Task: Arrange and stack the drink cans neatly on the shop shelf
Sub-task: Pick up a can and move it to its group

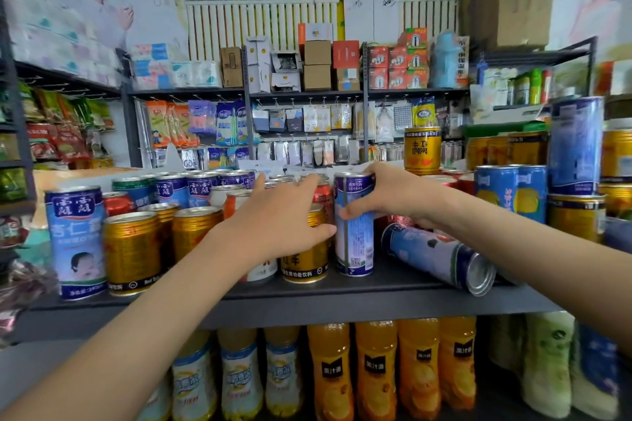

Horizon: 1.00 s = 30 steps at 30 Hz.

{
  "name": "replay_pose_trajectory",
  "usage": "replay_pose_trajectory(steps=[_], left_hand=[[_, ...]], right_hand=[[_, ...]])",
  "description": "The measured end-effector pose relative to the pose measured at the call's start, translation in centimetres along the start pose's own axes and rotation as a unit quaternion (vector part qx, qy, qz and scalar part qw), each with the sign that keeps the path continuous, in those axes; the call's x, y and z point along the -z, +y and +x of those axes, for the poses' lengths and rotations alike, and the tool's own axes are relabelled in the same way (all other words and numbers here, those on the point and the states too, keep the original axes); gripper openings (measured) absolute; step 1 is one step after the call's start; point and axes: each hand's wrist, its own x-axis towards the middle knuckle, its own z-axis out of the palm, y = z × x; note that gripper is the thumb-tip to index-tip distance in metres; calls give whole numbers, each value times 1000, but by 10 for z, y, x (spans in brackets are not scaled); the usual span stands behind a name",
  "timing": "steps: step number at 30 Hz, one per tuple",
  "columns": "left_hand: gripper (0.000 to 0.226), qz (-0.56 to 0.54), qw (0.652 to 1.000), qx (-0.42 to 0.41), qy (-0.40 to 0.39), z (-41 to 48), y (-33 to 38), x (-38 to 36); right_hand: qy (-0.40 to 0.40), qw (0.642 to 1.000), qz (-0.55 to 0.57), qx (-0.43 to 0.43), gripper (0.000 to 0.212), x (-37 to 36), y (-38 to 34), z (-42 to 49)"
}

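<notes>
Grips upright blue can [355,243] w/ R hand [390,195], fingers curled round it; rests L hand [273,215], fingers straight, on gold can [304,263] at its 9 o'clock; tipped can [434,255] at 4 o'clock

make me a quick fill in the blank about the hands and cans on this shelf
1. The right hand grips a slim blue can that stands ____.
2. Just right of it, a second blue can lies on its ____.
3. The left hand rests with spread fingers on a squat can coloured ____.

Missing words: upright; side; gold.
</notes>
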Motion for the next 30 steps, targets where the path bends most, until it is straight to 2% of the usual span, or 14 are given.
replay_pose_trajectory(steps=[3, 8, 12, 18, 27, 30], left_hand=[[81, -6, 1000, -5, 9, 5, 2, -1], [79, -33, 999, -19, 19, 13, 2, 0], [68, -63, 997, -27, 29, 18, -1, 8], [51, -112, 993, -13, 33, 37, -8, 26], [43, -144, 990, 0, -7, 56, -9, 33], [50, -150, 989, 10, -14, 60, -9, 34]], right_hand=[[-23, 999, 29, 20, 35, -2, 0, 1], [-92, 995, 9, 31, 33, 11, 3, 1], [-83, 995, -51, 32, 61, 43, 12, 5], [-77, 985, -143, 64, 51, 79, 16, 20], [-154, 946, -274, 76, 61, 73, 16, 61], [-173, 941, -281, 75, 65, 68, 17, 71]])
